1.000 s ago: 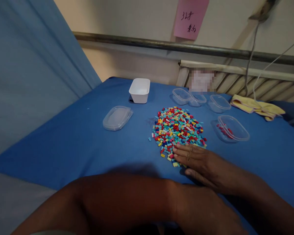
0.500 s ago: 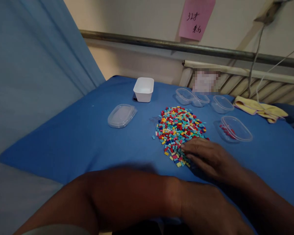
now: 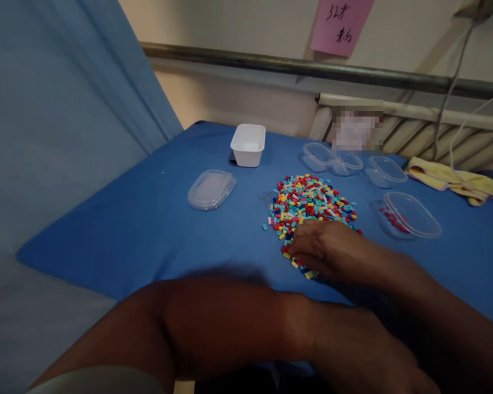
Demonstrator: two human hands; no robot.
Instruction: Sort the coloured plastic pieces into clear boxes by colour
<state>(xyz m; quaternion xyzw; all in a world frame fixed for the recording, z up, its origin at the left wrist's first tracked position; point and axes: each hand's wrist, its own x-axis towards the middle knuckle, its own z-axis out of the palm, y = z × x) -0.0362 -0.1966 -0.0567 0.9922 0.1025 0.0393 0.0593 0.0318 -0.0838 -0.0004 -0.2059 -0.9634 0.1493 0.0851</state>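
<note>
A heap of small plastic bricks (image 3: 312,200) in red, yellow, teal and white lies on the blue cloth (image 3: 148,230). My right hand (image 3: 326,249) rests on the heap's near edge, fingers bent with the tips down among the bricks; whether any brick is pinched is hidden. My left forearm crosses the foreground, and my left hand (image 3: 353,350) lies low at the bottom right beside my right forearm, its fingers out of sight. A clear tub (image 3: 411,216) right of the heap holds a few red bricks.
A white tub (image 3: 248,145) stands at the back, a clear lid (image 3: 211,189) to its near left. Three clear tubs (image 3: 318,156) (image 3: 349,163) (image 3: 384,171) line the far edge. A yellow cloth (image 3: 456,180) lies far right. A blue curtain (image 3: 66,109) hangs left.
My right hand has slid forward and left onto the heap's near edge, and its fingers have gone from flat to bent. The view has shifted left. My left arm stays put.
</note>
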